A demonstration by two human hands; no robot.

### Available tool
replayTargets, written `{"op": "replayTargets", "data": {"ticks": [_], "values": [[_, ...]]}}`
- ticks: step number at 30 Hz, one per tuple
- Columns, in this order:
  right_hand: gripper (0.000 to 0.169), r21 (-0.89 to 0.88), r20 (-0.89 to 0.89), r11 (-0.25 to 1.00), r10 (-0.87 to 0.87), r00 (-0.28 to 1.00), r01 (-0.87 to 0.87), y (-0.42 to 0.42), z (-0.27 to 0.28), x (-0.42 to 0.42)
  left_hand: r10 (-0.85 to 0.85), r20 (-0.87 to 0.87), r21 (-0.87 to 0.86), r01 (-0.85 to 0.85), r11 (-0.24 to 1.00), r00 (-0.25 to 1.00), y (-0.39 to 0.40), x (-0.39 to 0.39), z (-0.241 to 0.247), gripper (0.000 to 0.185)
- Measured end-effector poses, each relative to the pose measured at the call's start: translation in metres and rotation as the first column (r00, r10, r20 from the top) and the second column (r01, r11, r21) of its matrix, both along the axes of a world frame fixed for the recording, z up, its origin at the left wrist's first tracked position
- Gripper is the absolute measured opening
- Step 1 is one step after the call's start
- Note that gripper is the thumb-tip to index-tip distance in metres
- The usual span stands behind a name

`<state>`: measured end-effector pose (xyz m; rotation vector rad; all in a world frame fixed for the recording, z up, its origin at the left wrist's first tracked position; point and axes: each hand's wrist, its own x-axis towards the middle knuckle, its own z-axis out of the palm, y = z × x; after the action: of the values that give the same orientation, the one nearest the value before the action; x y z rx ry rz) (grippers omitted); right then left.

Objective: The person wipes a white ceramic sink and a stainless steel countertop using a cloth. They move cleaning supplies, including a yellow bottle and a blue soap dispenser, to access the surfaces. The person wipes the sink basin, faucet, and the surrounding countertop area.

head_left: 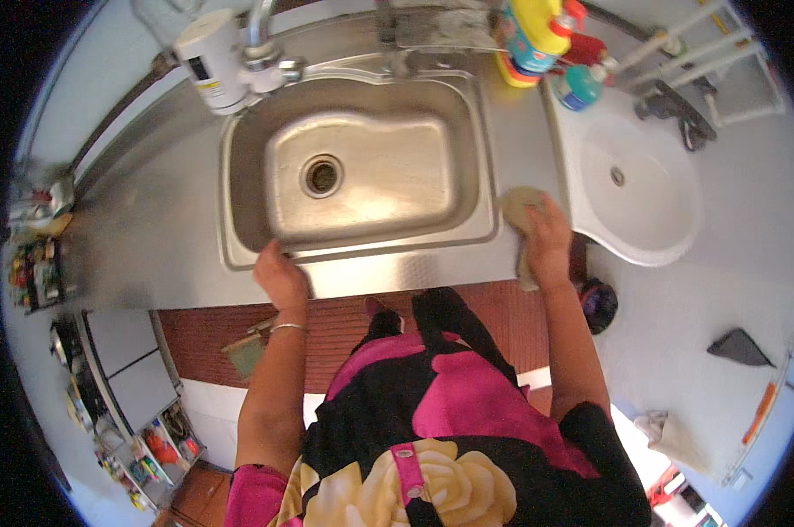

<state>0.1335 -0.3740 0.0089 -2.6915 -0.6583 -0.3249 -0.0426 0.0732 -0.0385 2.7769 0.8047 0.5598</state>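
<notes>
My right hand (549, 238) holds a pale beige cloth (523, 205) against the steel counter, right of the sink. Part of the cloth hangs over the counter's front edge. My left hand (281, 278) is at the front left corner of the stainless steel sink (370, 184), its fingers bent near the rim. Its palm side is hidden, so I cannot tell whether it grips anything. Inside the sink, the round drain (322, 175) lies left of centre, and the bottom looks bare.
A white cylindrical device (214, 62) stands beside the faucet (261, 46). Behind right are a yellow bottle (534, 41) and a teal bottle (579, 87). A white washbasin (640, 178) adjoins the counter (140, 217). Small items crowd a rack (38, 273) at far left.
</notes>
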Motion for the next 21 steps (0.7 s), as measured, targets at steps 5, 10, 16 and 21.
{"op": "replayTargets", "data": {"ticks": [5, 10, 16, 21], "values": [[0.035, -0.050, 0.128, 0.987, -0.144, 0.981, 0.151, 0.025, -0.013, -0.015, -0.022, 0.120, -0.004, 0.022, 1.000, 0.993, -0.006, 0.010, 0.003, 0.033], [0.032, -0.073, 0.023, 0.997, 0.026, 0.999, -0.025, 0.069, -0.027, -0.055, 0.074, 0.313, -0.299, 0.025, 0.954, 0.947, -0.002, 0.007, 0.007, 0.024], [0.033, -0.053, -0.019, 0.996, 0.074, 0.997, -0.075, 0.116, -0.017, -0.076, 0.027, 0.440, -0.266, 0.102, 0.959, 0.898, 0.039, -0.023, 0.033, 0.033], [0.039, 0.028, -0.030, 0.961, 0.277, 0.960, -0.276, 0.190, -0.032, -0.090, 0.172, 0.222, -0.035, -0.168, 0.985, 0.960, 0.142, -0.066, 0.004, 0.043]]}}
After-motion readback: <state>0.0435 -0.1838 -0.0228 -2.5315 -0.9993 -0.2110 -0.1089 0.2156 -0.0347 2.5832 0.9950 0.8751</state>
